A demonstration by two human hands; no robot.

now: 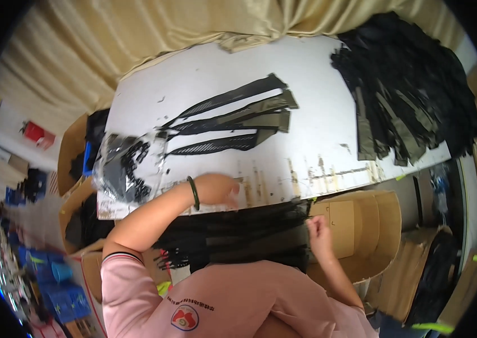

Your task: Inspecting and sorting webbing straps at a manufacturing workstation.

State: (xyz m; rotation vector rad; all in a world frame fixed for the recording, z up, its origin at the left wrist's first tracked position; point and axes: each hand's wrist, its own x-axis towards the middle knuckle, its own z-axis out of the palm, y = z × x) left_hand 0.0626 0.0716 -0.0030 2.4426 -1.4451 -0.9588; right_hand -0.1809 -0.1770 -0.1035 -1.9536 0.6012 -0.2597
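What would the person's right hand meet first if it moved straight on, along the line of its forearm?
Probably the near edge of the white table, just above the right hand in the picture. It might first brush the dark strips close beside it; this one view leaves the depth unclear.

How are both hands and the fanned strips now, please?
Left hand blurred over table, grip unclear. Right hand by cardboard box, fingers curled, hold unclear. Dark strips fanned out, plastic bag at their left ends.
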